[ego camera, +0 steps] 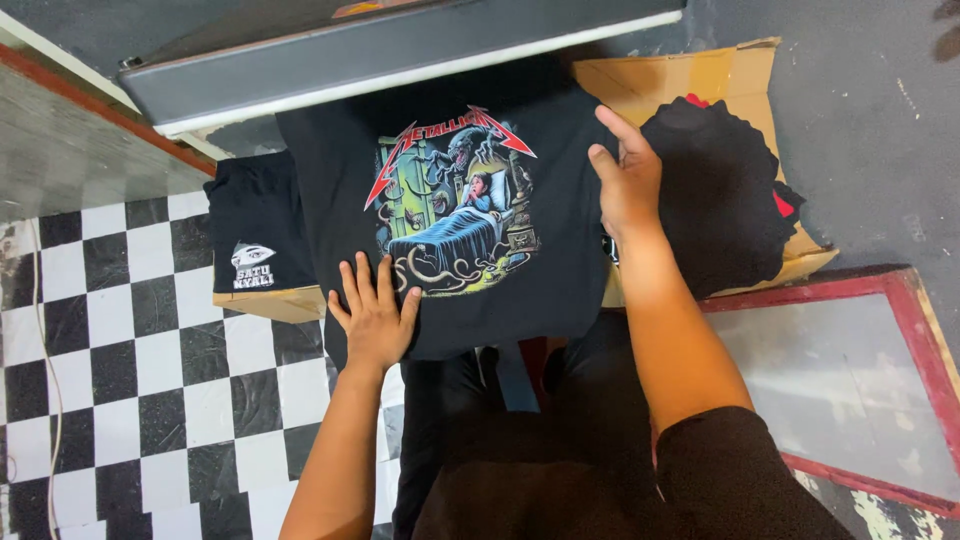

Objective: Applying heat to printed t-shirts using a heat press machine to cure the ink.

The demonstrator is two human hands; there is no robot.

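Observation:
A black t-shirt (330, 170) with a colourful print of a figure in a bed lies spread flat in front of me. My left hand (375, 315) rests palm down, fingers apart, on the shirt's near edge just below the print. At the shirt's right edge, my right hand (625, 180) presses with its fingers extended. Neither hand holds anything.
A folded black garment (255, 225) with a small white print lies on a cardboard piece at the left. A pile of black and red clothes (715, 200) sits in an open cardboard box (690, 75) at the right. A grey press plate (380, 50) overhangs behind. Checkered floor lies at left.

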